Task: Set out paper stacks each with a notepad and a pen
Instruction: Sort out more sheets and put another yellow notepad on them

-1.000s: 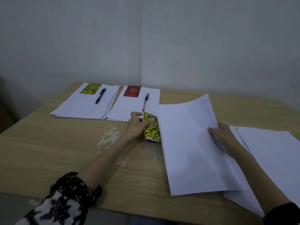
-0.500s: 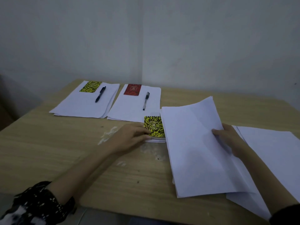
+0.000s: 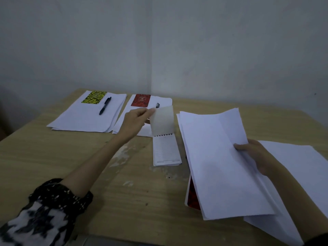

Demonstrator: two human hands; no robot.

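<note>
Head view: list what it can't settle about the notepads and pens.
- Second pen: only its tip shows; the lifted notepad cover, pinched by the left hand, hides the rest.
- Red notepad: mostly hidden under the paper stack held by the right hand.
- Open notepad's lined page: print too small.

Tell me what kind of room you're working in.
Likely a plain office or meeting room: a wooden table pushed into a bare wall corner, laid with paper stacks, each with notepad and pen.
</note>
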